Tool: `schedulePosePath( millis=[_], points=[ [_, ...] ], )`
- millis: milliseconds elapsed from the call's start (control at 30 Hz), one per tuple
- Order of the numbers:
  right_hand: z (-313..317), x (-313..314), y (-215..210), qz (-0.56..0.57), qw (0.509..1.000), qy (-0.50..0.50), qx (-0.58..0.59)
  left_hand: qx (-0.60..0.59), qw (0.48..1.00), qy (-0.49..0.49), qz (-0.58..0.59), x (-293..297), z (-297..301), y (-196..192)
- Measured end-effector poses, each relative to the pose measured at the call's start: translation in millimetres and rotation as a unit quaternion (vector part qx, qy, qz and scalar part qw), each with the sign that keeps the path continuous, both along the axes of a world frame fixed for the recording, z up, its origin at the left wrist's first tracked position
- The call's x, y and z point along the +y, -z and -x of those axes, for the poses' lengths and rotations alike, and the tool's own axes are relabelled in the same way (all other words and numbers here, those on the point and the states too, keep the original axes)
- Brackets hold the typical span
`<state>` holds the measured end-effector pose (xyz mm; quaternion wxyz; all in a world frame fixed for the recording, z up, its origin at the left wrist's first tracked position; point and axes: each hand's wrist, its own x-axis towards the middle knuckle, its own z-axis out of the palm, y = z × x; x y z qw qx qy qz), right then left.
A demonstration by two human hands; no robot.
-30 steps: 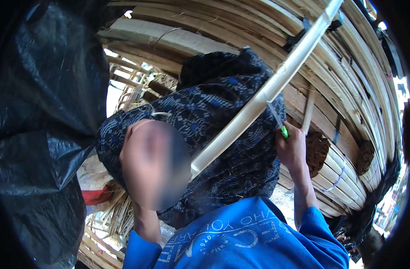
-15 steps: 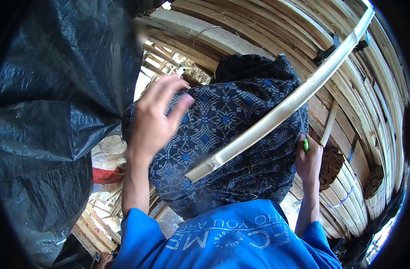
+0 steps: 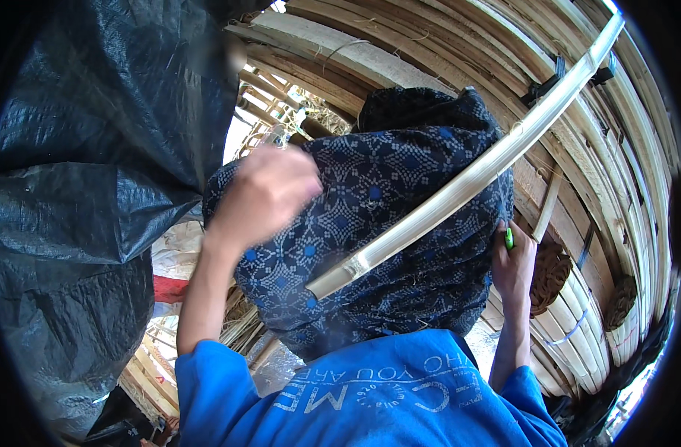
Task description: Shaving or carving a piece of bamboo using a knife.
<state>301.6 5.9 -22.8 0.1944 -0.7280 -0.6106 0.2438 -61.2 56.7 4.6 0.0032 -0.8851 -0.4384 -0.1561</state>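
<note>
A long, pale split bamboo strip (image 3: 460, 200) lies slantwise over the dark blue patterned cloth (image 3: 340, 179) across my lap, its far end reaching toward the upper right. My left hand (image 3: 268, 192) is raised over the cloth's left side, apart from the strip. Motion smears its fingers, so their grip is hidden. At the cloth's right edge, my right hand (image 3: 515, 261) is closed on a slim object with a bright green end (image 3: 509, 238); the rest of that object is concealed by the fingers.
Stacked wooden slats (image 3: 400, 63) run along the far side and the right. Coiled brown bundles (image 3: 550, 277) sit beside my right hand. A black plastic sheet (image 3: 65, 186) hangs at the left. Loose bamboo slivers (image 3: 240, 320) lie below my left forearm.
My left hand has gone from spread fingers to a more curled, blurred shape, and its forearm has swung left. My right hand and the bamboo strip have barely moved.
</note>
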Motion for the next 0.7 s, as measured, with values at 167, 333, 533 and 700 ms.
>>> schedulePosePath(
  millis=[167, 333, 533, 700],
  points=[
    [-2.4, -1.2, 2.5, -0.016, 1.000, -0.011, -0.003, -0.057, 0.972, -0.219, -0.060, 32.2, 22.0, -11.5],
    [1.7, 0.2, 0.9, -0.008, 1.000, -0.004, -0.002, 0.141, 0.983, 0.083, 0.087, -1.2, -45.6, 22.0],
    [-1.1, -2.7, -1.2, -0.015, 1.000, -0.006, 0.001, 0.242, 0.938, -0.236, 0.081, 85.5, 4.0, 34.8],
    [-0.5, -5.9, -2.2, -0.011, 1.000, 0.001, 0.004, 0.142, 0.967, -0.195, -0.076, 78.9, -17.3, 21.6]
  ],
)
